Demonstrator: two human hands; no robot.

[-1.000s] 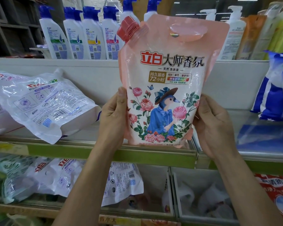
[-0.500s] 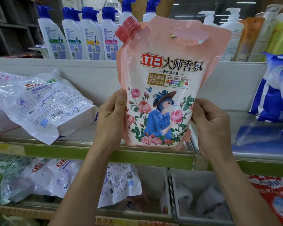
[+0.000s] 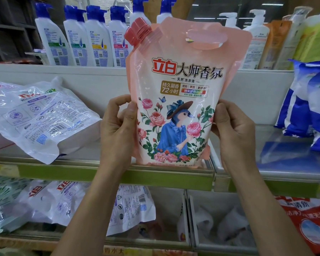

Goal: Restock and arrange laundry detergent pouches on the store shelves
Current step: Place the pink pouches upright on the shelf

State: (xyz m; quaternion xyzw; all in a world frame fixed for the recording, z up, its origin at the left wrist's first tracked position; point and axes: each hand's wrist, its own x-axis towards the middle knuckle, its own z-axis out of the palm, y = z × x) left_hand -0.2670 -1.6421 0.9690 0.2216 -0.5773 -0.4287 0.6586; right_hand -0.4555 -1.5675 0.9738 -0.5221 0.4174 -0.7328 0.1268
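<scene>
Left hand (image 3: 118, 130), right hand (image 3: 235, 132) pinched pouch (image 3: 175, 93) edges at 9 and 3 o'clock | upright on shelf (image 3: 155, 175) lip | risk: soft base could tip forward on release

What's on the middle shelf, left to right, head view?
White pouch lying flat → left hand → pink pouch held upright → right hand → blue-and-white bags.

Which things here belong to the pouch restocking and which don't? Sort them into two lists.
Part of the job:
- pink pouch, upright on the shelf edge
- left hand and right hand, gripping its sides
- white pouch, lying flat
- blue-and-white pouches

Just there:
- pump bottles behind
- red bag lower right
</scene>
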